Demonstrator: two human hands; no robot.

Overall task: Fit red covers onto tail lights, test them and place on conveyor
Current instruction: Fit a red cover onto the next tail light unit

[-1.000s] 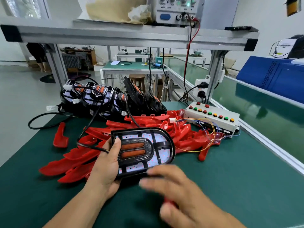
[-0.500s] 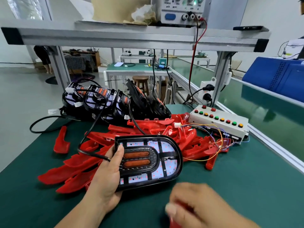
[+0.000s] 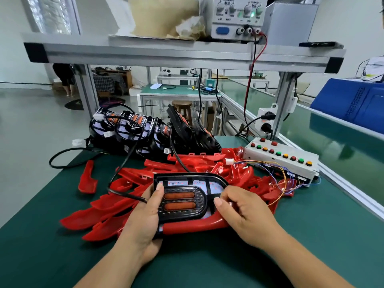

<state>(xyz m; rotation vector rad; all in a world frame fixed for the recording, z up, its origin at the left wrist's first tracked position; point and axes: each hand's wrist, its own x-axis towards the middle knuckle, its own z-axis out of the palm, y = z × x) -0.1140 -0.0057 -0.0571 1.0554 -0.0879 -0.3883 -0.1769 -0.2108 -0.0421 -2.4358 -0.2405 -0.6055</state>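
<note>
While left hand (image 3: pixel 143 213) grips tail light (image 3: pixel 182 201), right hand (image 3: pixel 247 215) holds red cover (image 3: pixel 193 225), labels (image 3: pixel 225 4) blurred.

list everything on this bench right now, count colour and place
tail light: one, black, held in front of the loose covers
red cover: one, red, along the tail light's near edge
loose covers: many, red, piled on the mat
tail light stack: several, black, back of the mat
button box: one, white, right of the loose covers
power supply: one, white, upper shelf
mat: one, green, bench top
conveyor: one, green, right of the bench
left hand: one, grips the tail light's left end
right hand: one, holds the red cover at the tail light's right end
</note>
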